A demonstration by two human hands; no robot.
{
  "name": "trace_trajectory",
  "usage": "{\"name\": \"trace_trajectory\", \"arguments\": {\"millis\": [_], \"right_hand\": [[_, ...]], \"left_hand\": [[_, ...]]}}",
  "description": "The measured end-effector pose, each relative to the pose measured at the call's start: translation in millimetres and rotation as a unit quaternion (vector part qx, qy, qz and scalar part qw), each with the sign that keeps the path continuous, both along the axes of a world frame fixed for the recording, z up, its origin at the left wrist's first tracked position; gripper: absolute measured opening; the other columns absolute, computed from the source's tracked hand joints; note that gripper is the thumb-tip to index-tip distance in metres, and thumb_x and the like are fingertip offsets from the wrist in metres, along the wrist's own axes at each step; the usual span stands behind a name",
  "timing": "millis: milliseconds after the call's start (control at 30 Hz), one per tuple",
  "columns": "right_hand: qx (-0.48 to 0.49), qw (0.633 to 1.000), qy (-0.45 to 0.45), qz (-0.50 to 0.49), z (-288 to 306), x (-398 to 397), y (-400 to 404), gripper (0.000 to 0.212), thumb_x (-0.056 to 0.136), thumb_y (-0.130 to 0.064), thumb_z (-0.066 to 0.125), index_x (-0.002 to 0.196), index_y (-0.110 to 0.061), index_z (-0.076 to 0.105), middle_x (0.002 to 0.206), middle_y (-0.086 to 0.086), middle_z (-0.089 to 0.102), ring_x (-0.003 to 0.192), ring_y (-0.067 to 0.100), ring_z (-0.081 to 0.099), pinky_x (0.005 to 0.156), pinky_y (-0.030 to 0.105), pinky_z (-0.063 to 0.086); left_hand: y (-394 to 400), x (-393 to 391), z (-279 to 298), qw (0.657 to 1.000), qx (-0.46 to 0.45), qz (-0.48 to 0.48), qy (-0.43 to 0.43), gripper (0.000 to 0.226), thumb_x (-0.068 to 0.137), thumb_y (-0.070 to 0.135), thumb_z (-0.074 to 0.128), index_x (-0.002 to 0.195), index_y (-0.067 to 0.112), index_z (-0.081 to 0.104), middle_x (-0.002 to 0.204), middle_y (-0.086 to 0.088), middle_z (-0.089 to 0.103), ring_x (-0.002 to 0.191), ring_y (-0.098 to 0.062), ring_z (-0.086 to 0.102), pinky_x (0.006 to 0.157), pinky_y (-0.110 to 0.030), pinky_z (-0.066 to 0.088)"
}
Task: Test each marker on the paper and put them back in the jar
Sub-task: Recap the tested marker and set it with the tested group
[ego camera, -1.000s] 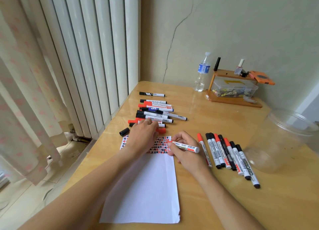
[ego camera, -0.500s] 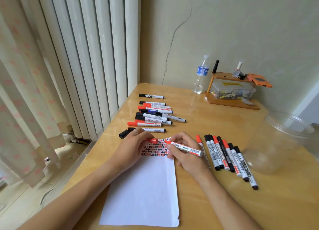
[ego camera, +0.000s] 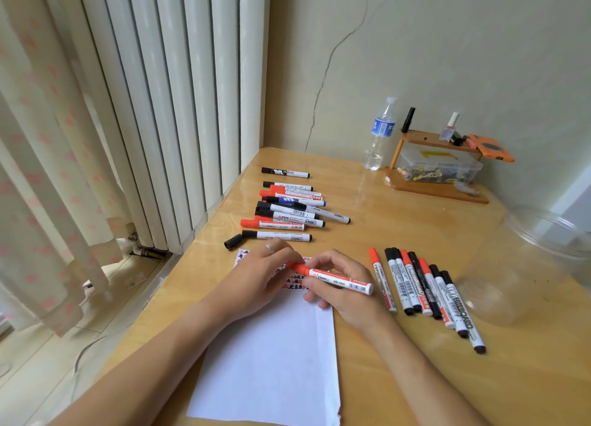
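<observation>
Both hands' grip (ego camera: 300, 270) around red marker (ego camera: 339, 280)

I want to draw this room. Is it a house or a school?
Probably a room at home. A wooden table stands in a corner beside a white radiator and patterned curtains, and a nail polish bottle sits on a small shelf.

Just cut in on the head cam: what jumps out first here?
Both hands meet over the scribbled top of the white paper sheet: the right hand holds a red-capped white marker, and the left hand grips its cap end. Loose markers flank them, and a clear plastic jar stands at right.
</observation>
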State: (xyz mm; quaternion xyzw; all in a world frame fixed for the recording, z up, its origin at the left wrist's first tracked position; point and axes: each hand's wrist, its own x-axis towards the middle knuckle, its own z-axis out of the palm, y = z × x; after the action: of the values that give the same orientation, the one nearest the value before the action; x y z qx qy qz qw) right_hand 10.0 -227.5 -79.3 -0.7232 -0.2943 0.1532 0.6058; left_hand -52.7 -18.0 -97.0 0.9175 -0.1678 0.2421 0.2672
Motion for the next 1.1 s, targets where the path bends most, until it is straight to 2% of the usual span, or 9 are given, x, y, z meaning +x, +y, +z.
{"name": "trace_trajectory", "arguments": {"millis": [67,133,200,400,567,667,767,933,1100], "right_hand": [[0.014,1.000,0.015,0.012,1,1,-1,0.012,0.091,-0.023,0.076,0.102,-0.022,0.072,0.091,0.011,0.074,0.078,0.033,0.077,0.063,0.040,0.055],[0.035,0.998,0.035,0.033,3,1,-2,0.030,0.092,-0.044,0.065,0.110,-0.021,0.074,0.101,0.011,0.076,0.084,0.035,0.077,0.065,0.043,0.058],[0.058,0.995,0.063,0.044,4,1,-4,0.047,0.092,-0.051,0.052,0.116,-0.016,0.073,0.108,0.013,0.076,0.089,0.038,0.077,0.064,0.041,0.060],[0.079,0.996,0.011,-0.042,-2,9,-4,0.012,0.090,-0.017,0.066,0.097,-0.008,0.063,0.081,0.015,0.063,0.060,0.033,0.066,0.050,0.037,0.053],[0.051,0.998,-0.002,-0.042,0,17,-8,0.010,0.091,0.002,0.074,0.094,0.001,0.065,0.080,0.007,0.074,0.070,0.025,0.074,0.061,0.034,0.059],[-0.045,0.991,-0.111,-0.063,-7,20,-11,0.014,0.088,-0.006,0.079,0.093,-0.016,0.070,0.091,-0.005,0.075,0.085,0.013,0.074,0.077,0.028,0.057],[-0.093,0.976,-0.185,-0.072,-7,17,-13,0.017,0.086,-0.017,0.082,0.094,-0.027,0.070,0.092,-0.014,0.073,0.089,0.008,0.070,0.077,0.026,0.056],[-0.179,0.916,-0.352,-0.076,-13,15,-10,0.019,0.081,-0.029,0.081,0.091,-0.029,0.065,0.090,-0.018,0.068,0.087,0.007,0.061,0.082,0.036,0.050],[-0.178,0.903,-0.381,-0.091,-19,12,-8,0.020,0.083,-0.028,0.081,0.092,-0.025,0.063,0.092,-0.015,0.066,0.089,0.012,0.060,0.080,0.035,0.050]], "left_hand": [[0,-1,1,1.000,-0.003,0.006,0.000,0.016,0.102,0.012,0.058,0.115,0.020,0.063,0.110,0.008,0.058,0.098,-0.007,0.056,0.082,-0.019,0.044],[1,-2,1,1.000,-0.009,0.021,0.003,0.016,0.102,0.010,0.057,0.114,0.020,0.062,0.109,0.009,0.059,0.096,-0.007,0.055,0.080,-0.015,0.041],[3,-2,0,0.999,-0.013,0.037,0.002,0.015,0.103,0.011,0.056,0.114,0.021,0.061,0.109,0.011,0.061,0.096,-0.006,0.055,0.079,-0.014,0.040],[3,1,-4,0.999,0.012,0.039,0.019,0.016,0.104,0.014,0.057,0.117,0.022,0.059,0.113,0.011,0.060,0.100,-0.005,0.054,0.083,-0.009,0.038],[7,-1,-2,0.997,-0.039,0.070,0.015,0.019,0.104,0.013,0.054,0.118,0.024,0.059,0.115,0.010,0.058,0.101,-0.005,0.055,0.081,-0.016,0.047],[8,0,-4,0.997,-0.023,0.069,0.017,0.022,0.104,0.016,0.055,0.123,0.021,0.065,0.115,0.008,0.060,0.102,-0.004,0.054,0.086,-0.015,0.046],[5,2,-8,0.998,-0.002,0.062,0.030,0.024,0.103,0.023,0.058,0.125,0.020,0.068,0.112,0.006,0.063,0.096,-0.007,0.056,0.082,-0.019,0.045],[5,2,-9,0.999,0.006,0.042,0.034,0.022,0.100,0.027,0.061,0.119,0.020,0.072,0.105,0.005,0.064,0.090,-0.012,0.061,0.078,-0.021,0.046],[6,-3,-4,0.999,0.002,0.031,0.019,0.021,0.098,0.023,0.065,0.115,0.020,0.076,0.099,0.002,0.065,0.084,-0.011,0.061,0.073,-0.023,0.047]]}}
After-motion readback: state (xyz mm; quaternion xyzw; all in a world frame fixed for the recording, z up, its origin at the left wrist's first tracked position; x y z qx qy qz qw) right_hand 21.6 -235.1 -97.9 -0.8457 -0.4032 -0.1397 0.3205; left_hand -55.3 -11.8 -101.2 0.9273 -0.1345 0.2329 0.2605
